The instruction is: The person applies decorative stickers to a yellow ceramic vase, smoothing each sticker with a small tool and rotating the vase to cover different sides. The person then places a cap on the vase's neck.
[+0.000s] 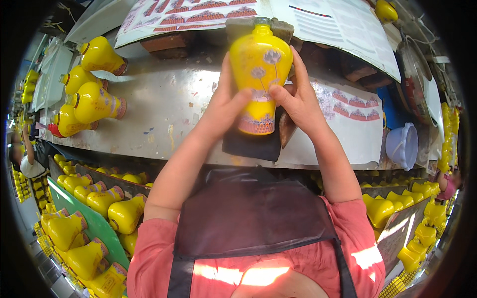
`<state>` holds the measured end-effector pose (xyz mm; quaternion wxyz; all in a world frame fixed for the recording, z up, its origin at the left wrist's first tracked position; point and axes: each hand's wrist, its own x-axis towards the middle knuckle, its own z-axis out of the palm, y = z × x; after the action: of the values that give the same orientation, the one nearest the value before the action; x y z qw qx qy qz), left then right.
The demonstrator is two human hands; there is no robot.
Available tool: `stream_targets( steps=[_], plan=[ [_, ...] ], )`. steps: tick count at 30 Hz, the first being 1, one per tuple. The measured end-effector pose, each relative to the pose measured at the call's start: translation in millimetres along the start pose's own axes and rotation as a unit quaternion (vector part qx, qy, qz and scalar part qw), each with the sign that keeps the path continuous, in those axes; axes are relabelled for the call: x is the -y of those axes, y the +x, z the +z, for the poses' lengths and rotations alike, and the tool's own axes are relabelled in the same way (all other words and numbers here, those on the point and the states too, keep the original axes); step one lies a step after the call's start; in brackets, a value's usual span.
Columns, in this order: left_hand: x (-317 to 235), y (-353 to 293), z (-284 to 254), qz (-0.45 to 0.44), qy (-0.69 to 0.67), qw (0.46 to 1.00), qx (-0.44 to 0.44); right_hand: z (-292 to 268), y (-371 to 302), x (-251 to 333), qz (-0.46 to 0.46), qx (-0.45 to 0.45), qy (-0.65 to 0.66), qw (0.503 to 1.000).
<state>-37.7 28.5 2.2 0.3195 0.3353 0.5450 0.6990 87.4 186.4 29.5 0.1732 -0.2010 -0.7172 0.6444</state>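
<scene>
A yellow vase-shaped bottle (261, 54) lies tilted in front of me, its neck pointing away over a greyish block (283, 31). Lotus-like flower decals and a patterned band around the foot show on its upper side. My left hand (223, 107) wraps its left flank, thumb pressed on the lower body. From the other side my right hand (298, 99) grips it, the thumb lying by a flower stem. Under the foot end is a dark cloth (251, 148). The fingers behind the bottle are hidden.
Several decorated yellow bottles (94, 102) lie at the table's left. Printed decal sheets (203, 12) rest on a raised board at the back; another sheet (355, 124) is at right beside a pale lilac bucket (401, 146). More bottles (126, 213) fill racks below; people are at both far sides.
</scene>
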Motion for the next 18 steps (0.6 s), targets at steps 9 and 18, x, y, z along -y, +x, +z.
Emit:
stream_targets(
  steps=[9, 18],
  plan=[
    [-3.6, -1.5, -15.0, -0.053, -0.071, 0.996, 0.031, -11.6, -3.0, 13.1, 0.024, 0.031, -0.038, 0.998],
    [-22.4, 27.0, -6.1, 0.248, 0.454, 0.852, -0.078, -5.3, 17.0, 33.7, -0.075, -0.069, -0.188, 0.977]
  ],
)
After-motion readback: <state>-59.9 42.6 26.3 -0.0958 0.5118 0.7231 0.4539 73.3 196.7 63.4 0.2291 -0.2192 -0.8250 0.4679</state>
